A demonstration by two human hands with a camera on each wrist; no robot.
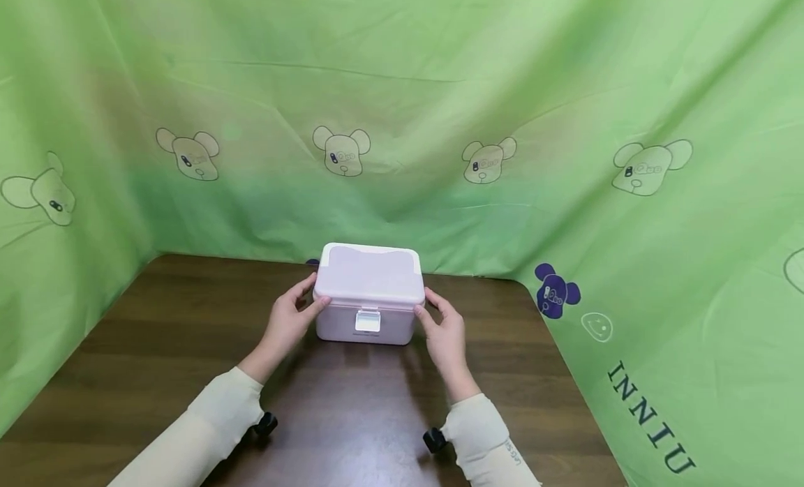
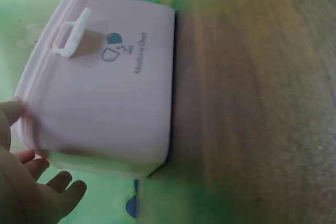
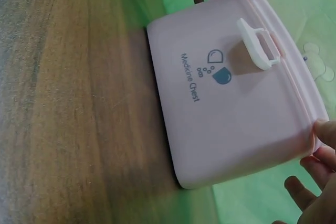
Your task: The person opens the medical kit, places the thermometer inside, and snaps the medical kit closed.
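Observation:
A pale pink medicine chest (image 1: 369,298) stands on the wooden table, its lid (image 1: 370,267) down on the body. Its white front latch (image 2: 72,34) sticks outward, away from the box. The left hand (image 1: 290,321) holds the lid's left front corner, thumb on the front and fingers along the side. At the opposite corner the right hand (image 1: 447,335) grips the lid likewise, its thumb (image 3: 324,129) on the rim. Outer fingers of both hands are spread off the wall. "Medicine Chest" lettering and a capsule print (image 3: 218,66) show on the front; the inside is hidden.
The brown wooden table (image 1: 352,417) extends in front of the box and to both sides. Behind and at the sides hangs a green curtain (image 1: 402,208) printed with bear heads, close to the table's far edge. Each sleeved wrist carries a small black camera (image 1: 266,424).

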